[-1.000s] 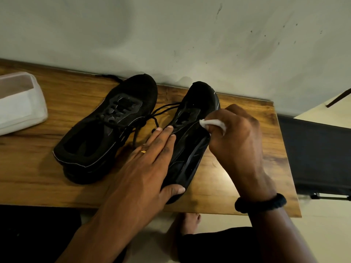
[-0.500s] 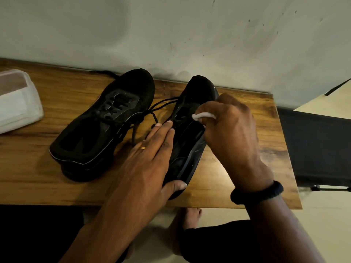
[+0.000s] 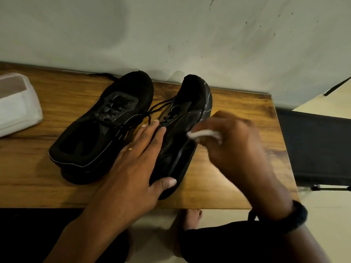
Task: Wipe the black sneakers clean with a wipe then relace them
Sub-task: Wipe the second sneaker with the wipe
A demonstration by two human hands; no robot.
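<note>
Two black sneakers on the wooden worktop (image 3: 28,168), toes toward the wall (image 3: 171,35).

Upright sneaker (image 3: 117,118): sits flat on its sole at an angle, opening up. Laces (image 3: 157,107) are loose and run across the gap to the other shoe.

Tilted sneaker (image 3: 191,103): rolled onto its side, sole edge facing right, heel close to the worktop's front edge. The two shoes are just beside each other at mid-length.

Left hand (image 3: 140,158): flat on the tilted sneaker's upper, fingers (image 3: 157,130) straight and pressed together, tips near the eyelets. Thumb is splayed wide and rests on the heel end. Small gold ring (image 3: 130,148) on one finger.

Right hand (image 3: 233,147): motion-blurred, against the tilted sneaker's outer side about mid-shoe. Fingers are curled round a bunched white wipe (image 3: 204,133), which touches the shoe's side near the sole line. Exact finger placement is lost in the blur. Black band (image 3: 296,217) on that wrist.

White wipe pack (image 3: 17,105): far left of the worktop, well apart from the shoes, partly cut off by the frame.

Off the worktop: a bare foot (image 3: 190,219) on the floor below the front edge, and a dark panel (image 3: 313,145) to the right of the worktop.
</note>
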